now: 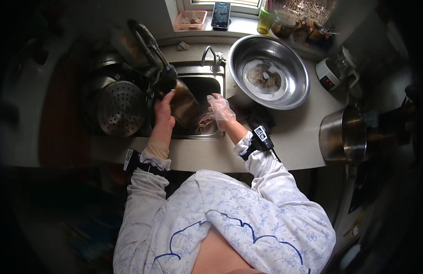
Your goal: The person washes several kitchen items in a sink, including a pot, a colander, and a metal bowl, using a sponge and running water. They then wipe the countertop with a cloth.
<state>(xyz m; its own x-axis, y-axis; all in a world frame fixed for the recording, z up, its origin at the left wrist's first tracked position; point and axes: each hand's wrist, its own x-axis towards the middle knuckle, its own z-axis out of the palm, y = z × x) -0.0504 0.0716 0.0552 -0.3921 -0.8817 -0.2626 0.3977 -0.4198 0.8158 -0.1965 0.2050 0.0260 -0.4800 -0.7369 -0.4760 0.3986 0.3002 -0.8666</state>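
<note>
My left hand [164,110] grips a brownish, shiny vessel [184,104], which is tilted over the sink [211,74]. Its exact kind is hard to make out in the shade. My right hand [221,107], in a clear disposable plastic glove, is over the right part of the sink, fingers apart and slightly curled. Nothing shows in it. Below and between my hands, some pale, strip-like pieces [204,122] lie in the basin, partly hidden by the vessel. A small curved tap [209,54] stands at the sink's back edge.
At the left, a perforated steel steamer insert [122,109] leans near dark pans. A thick flexible-neck faucet [153,44] reaches over the sink. Right of it sits a large steel basin [297,75] with murky residue. Farther right are an electric kettle [329,73] and a steel pot [331,135].
</note>
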